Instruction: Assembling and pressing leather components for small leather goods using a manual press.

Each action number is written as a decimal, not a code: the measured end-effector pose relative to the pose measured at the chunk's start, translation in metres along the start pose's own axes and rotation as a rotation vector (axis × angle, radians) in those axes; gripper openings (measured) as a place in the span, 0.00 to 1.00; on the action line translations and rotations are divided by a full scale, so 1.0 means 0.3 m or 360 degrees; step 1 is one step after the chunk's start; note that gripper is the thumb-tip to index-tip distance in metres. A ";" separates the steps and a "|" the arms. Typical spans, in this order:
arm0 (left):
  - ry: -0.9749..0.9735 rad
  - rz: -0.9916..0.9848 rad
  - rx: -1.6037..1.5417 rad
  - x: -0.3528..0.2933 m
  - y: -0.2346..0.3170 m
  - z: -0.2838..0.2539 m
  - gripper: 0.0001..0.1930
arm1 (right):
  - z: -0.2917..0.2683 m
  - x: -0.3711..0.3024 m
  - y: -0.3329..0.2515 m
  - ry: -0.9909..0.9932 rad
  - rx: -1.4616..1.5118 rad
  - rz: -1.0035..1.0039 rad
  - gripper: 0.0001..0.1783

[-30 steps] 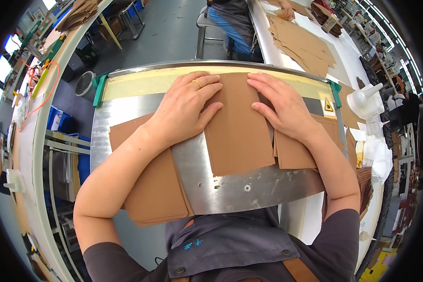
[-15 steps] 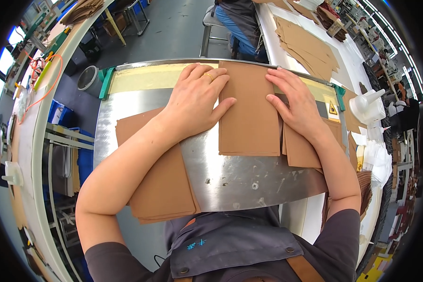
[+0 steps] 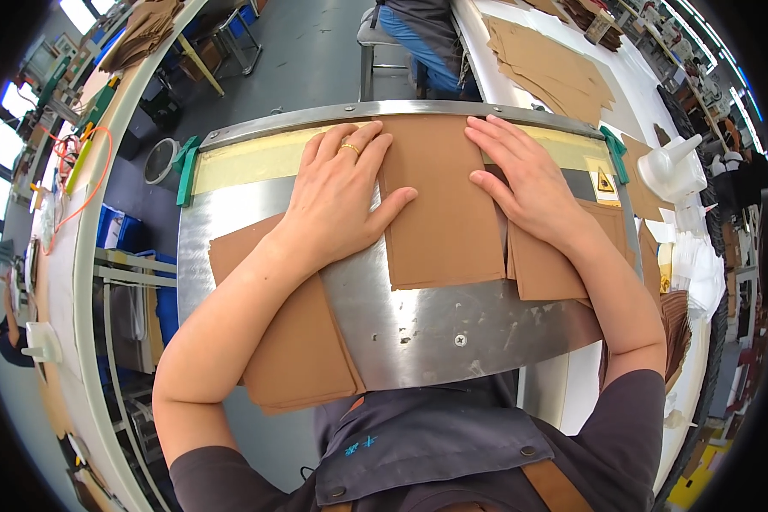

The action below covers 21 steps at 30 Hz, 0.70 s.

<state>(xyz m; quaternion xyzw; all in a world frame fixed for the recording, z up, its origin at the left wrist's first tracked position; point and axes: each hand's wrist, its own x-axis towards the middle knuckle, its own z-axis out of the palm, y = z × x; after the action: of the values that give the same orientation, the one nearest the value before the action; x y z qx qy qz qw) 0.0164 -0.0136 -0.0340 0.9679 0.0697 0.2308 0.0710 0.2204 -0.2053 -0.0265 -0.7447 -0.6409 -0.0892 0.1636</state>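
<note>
A brown rectangular sheet [image 3: 442, 205], leather-like, lies on a shiny metal plate [image 3: 418, 346] with its far end at the metal bar [image 3: 273, 125]. My left hand [image 3: 341, 188] lies flat at its left edge, thumb on the sheet and a ring on one finger. At the opposite edge, my right hand [image 3: 529, 175] rests with fingers stretched out, their tips touching it. Under my left forearm is a stack of brown sheets [image 3: 303, 350], which overhangs the plate's near edge. Another brown stack [image 3: 555, 269] lies partly under my right wrist.
Green clamps [image 3: 188, 171] stand at both far corners of the plate. To the right, a white table holds brown pieces [image 3: 550, 68] and a white plastic bottle [image 3: 672, 169]. Beyond the plate a person [image 3: 427, 47] sits on a stool. A long bench [image 3: 81, 341] runs along the left.
Both hands have shifted slightly left with the middle sheet, which is now a little tilted. The metal bar along the far edge shows more plainly now.
</note>
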 end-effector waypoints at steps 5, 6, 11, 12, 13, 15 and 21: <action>0.0037 0.0029 -0.0018 0.008 -0.004 0.008 0.32 | 0.001 -0.005 0.008 0.0011 0.0004 0.0006 0.29; 0.0038 0.0023 -0.0015 0.006 -0.005 0.006 0.32 | 0.001 -0.003 0.008 0.0014 0.0021 0.0014 0.28; 0.0067 0.0026 -0.0004 -0.001 -0.011 0.003 0.31 | -0.011 0.004 -0.014 0.0007 0.0075 0.0068 0.27; 0.0070 0.0012 0.0002 -0.001 -0.010 0.002 0.31 | -0.014 0.003 -0.017 0.0005 0.0075 0.0085 0.27; 0.0061 0.0022 -0.0014 0.001 -0.008 0.002 0.31 | -0.016 0.002 -0.019 0.0005 0.0076 0.0102 0.27; 0.0050 0.0020 -0.0024 0.004 -0.003 -0.002 0.31 | -0.025 -0.002 -0.026 -0.0003 0.0093 0.0104 0.26; 0.0062 0.0035 -0.0185 0.004 -0.001 -0.014 0.28 | -0.030 0.005 -0.033 -0.0009 0.0101 0.0105 0.25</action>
<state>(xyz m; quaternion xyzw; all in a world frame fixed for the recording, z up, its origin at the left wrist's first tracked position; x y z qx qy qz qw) 0.0156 -0.0126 -0.0297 0.9582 0.0469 0.2539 0.1232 0.2114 -0.2060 -0.0163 -0.7600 -0.6190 -0.0613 0.1882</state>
